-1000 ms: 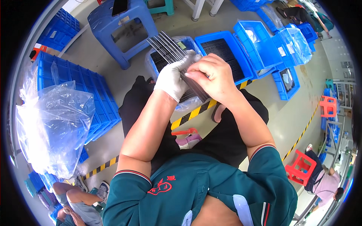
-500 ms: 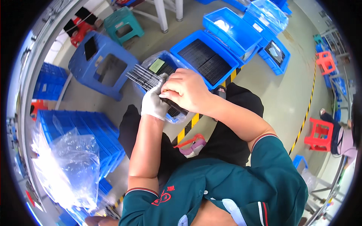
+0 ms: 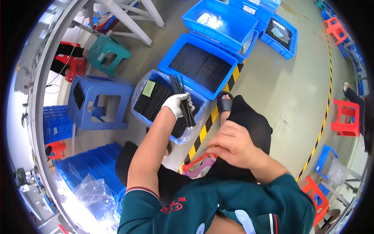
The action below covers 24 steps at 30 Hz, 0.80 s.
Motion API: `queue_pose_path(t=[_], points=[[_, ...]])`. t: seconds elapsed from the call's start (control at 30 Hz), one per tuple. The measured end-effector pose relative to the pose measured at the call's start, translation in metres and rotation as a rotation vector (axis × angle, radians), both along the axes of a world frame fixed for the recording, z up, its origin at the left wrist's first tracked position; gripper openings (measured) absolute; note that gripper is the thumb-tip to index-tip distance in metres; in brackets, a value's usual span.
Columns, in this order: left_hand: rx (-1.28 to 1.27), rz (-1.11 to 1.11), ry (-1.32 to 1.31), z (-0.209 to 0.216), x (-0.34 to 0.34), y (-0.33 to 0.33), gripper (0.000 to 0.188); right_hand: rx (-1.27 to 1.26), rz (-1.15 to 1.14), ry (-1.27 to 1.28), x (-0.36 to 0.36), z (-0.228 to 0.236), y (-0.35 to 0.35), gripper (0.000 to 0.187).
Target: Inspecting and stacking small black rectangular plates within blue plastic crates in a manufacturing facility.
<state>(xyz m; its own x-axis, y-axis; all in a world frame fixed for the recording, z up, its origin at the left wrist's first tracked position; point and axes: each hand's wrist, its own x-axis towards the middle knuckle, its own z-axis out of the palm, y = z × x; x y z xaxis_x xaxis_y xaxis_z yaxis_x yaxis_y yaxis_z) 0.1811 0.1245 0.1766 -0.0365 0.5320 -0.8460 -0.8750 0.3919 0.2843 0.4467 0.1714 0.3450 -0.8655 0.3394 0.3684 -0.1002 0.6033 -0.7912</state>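
Observation:
My left hand (image 3: 176, 105), in a white glove, is closed round a bundle of thin black strips (image 3: 185, 111). It is above a blue bin (image 3: 137, 105) lined with clear plastic, where rows of similar black strips (image 3: 150, 106) lie under a green card (image 3: 148, 88). My bare right hand (image 3: 233, 145) is apart from the bundle, over my lap, with fingers curled and pressed together. Whatever they pinch, if anything, cannot be made out. Just beyond its fingertips is a pink and purple thing with a red strip (image 3: 196, 163); whether they touch is unclear.
Beyond the lined bin stands a blue tray (image 3: 167, 58) full of black strips, with more blue bins (image 3: 220, 23) behind. A blue stool (image 3: 102, 87) and a green stool (image 3: 107, 50) are at left. Blue crates (image 3: 91, 165) with plastic film sit near left. Striped tape (image 3: 203, 134) crosses the floor.
My right hand has left the bundle and moved down and right toward my lap. My left hand still holds the strips, now tilted more upright. The whole view has shifted.

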Motion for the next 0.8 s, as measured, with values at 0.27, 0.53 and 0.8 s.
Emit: queue_pose_path(t=[0.27, 0.53, 0.8], points=[[-0.063, -0.405, 0.379, -0.093, -0.059, 0.155, 0.003, -0.207, -0.097, -0.049, 0.030, 0.007, 0.047, 0.026], [-0.440, -0.788, 0.828, -0.266, -0.118, 0.237, 0.010, -0.339, -0.162, -0.116, 0.023, 0.001, 0.075, 0.024], [-0.663, -1.062, 1.337, -0.213, -0.054, 0.284, 0.030, -0.281, -0.276, -0.155, 0.006, -0.005, 0.096, 0.025]])
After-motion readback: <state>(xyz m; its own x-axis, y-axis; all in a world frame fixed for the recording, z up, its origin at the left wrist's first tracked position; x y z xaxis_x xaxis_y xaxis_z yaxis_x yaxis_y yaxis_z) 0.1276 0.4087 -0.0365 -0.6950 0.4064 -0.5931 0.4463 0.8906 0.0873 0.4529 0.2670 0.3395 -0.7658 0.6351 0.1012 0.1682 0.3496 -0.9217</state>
